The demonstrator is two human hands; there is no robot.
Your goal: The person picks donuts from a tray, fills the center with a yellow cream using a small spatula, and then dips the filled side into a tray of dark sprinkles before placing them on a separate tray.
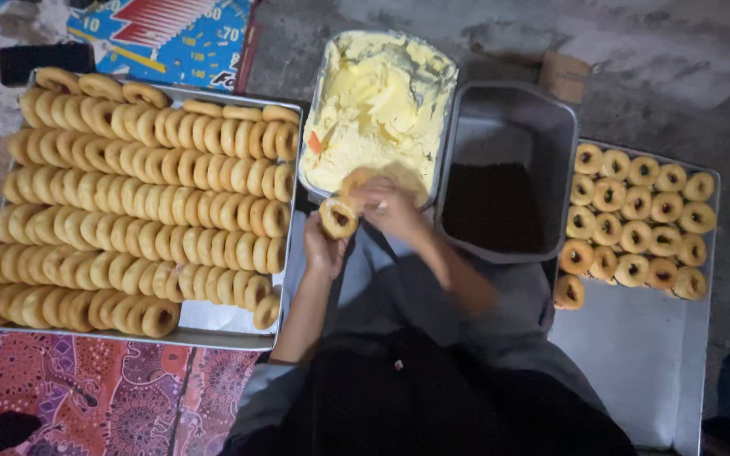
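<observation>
1. Doughnut first: a round golden-brown fried ring doughnut [338, 218] with a dark hole in the middle and a pale smear of cream around it. It sits up in front of the person, just below the near edge of the cream container.
2. Left hand [324, 249] is curled around that doughnut from below, fingers closed on it.
3. Right hand [392, 207] is right beside it, fingertips pinched together and touching the doughnut's side. Can't tell if there's a tool in there, too blurry.
4. Rectangular metal container of pale yellow buttercream [378, 105] sits straight ahead, cream scooped and lumpy.
5. Grey rectangular metal tub with dark brown sprinkles at the bottom [504, 173] is next to it on the right.
6. Big flat metal tray [213, 325] on the left is packed with rows of plain golden doughnuts [141, 203] standing on edge.
7. Another flat metal tray [644, 355] on the right holds finished doughnuts with dark centres [635, 228], laid flat in rows at the far end.
</observation>
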